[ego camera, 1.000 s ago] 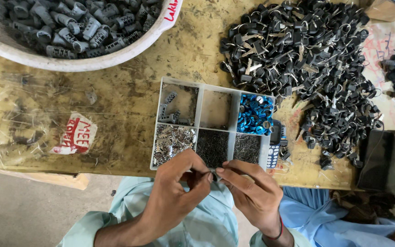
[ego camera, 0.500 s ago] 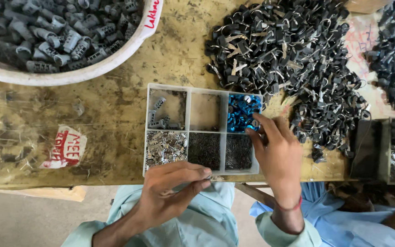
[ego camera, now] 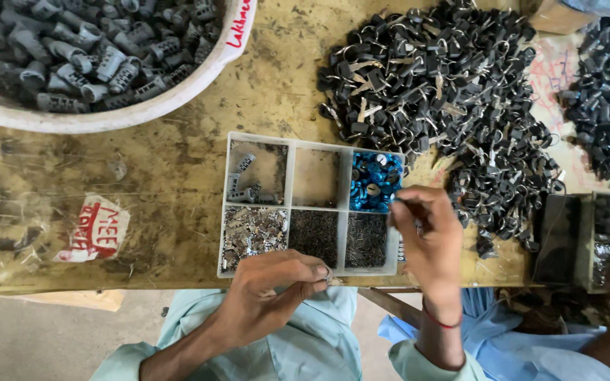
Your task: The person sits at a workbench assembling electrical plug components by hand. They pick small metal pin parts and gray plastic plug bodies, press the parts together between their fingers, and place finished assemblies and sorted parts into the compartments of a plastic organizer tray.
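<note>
Head view: left hand (ego camera: 277,282) pinches a small metal part (ego camera: 332,279), right hand (ego camera: 425,233) pinches something tiny beside the blue pieces (ego camera: 374,180) in the compartment tray (ego camera: 287,204); large pile of black parts (ego camera: 446,99) looks yet to be handled.

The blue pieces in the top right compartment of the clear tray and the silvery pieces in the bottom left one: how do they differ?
The blue pieces are shiny, rounded and bright; the silvery pieces are dull grey metal and look smaller and finer. The right hand reaches at the blue ones; the left hand sits below the silvery ones. Both fill compartments of one clear plastic tray.
</note>
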